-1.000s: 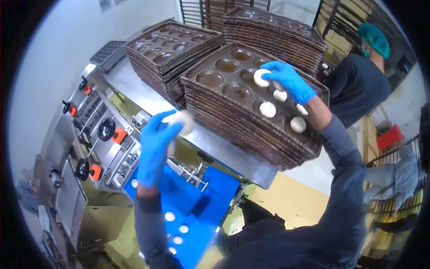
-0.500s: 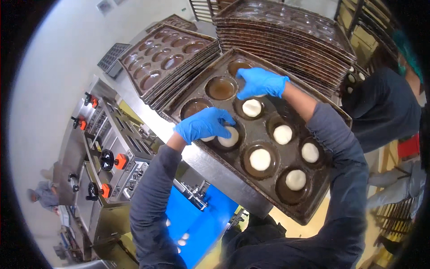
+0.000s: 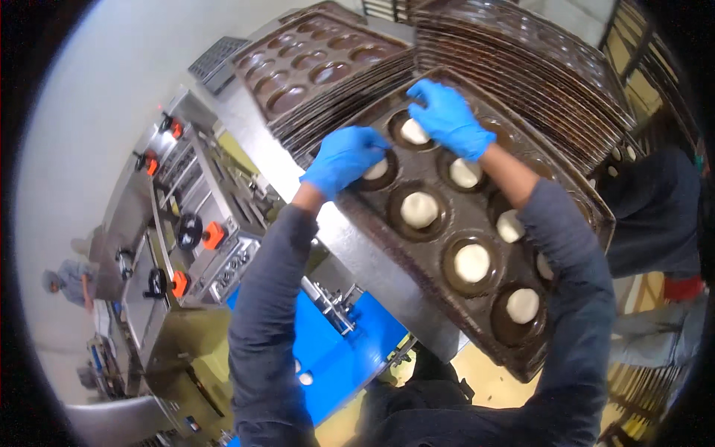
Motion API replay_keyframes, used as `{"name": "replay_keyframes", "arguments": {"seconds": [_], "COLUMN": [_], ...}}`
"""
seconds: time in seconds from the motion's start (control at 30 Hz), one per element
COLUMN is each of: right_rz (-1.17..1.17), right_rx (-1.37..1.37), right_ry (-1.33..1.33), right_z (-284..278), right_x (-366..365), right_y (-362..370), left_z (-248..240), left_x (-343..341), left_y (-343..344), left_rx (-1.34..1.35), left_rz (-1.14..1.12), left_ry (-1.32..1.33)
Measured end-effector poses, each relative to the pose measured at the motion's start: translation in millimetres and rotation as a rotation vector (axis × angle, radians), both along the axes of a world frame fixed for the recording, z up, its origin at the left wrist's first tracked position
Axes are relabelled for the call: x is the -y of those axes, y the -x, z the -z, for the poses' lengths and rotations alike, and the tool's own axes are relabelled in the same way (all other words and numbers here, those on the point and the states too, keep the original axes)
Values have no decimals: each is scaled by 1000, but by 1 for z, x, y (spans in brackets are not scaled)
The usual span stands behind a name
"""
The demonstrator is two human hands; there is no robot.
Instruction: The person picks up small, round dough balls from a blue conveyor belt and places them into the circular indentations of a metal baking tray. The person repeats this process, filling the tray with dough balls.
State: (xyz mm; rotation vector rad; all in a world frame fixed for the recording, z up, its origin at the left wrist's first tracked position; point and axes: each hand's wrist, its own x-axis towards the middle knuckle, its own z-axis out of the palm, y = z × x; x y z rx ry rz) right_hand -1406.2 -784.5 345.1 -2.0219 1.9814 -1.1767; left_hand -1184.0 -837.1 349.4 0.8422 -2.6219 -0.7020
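Observation:
A dark baking tray (image 3: 406,257) with round cups lies slanted before me, with white dough balls in several cups. My left hand (image 3: 346,160), in a blue glove, is over a cup by the tray's left edge. Its bent fingers are closed at a dough ball (image 3: 376,170), which they partly cover. My right hand (image 3: 452,123), also gloved in blue, reaches to the far end of the tray. Its thumb and fingertips are apart, with no dough visible between them. Just below its thumb, another dough ball (image 3: 414,132) rests in a cup.
Stacked cupped trays (image 3: 328,67) stand behind, and a taller stack (image 3: 521,74) rises at the far right. A blue conveyor belt (image 3: 350,365) carries small dough pieces below. Steel machinery (image 3: 201,231) stands at left; a person in dark clothes (image 3: 648,216) is close at right.
Both hands have shifted toward the tray's far end. The dough ball that was under my left fingers now sits uncovered in its cup. Dough shows in two cups farther along. My view has shifted slightly.

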Motion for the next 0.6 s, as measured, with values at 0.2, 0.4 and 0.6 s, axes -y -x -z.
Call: {"name": "replay_keyframes", "arguments": {"seconds": [0.2, 0.4, 0.6], "right_rz": [-392, -893, -1511], "right_rx": [67, -158, -197], "right_ry": [-70, -302, -579], "right_z": [-69, -16, 197], "right_x": [-49, -145, -334], "right_y": [-166, -436, -778], "left_z": [-7, 131, 301], "left_x": [-93, -318, -569], "left_y": [-123, -397, -792], "left_rx": [-415, -985, -435], "left_rz": [-211, -1031, -2219], "left_ry": [440, -68, 300]}}
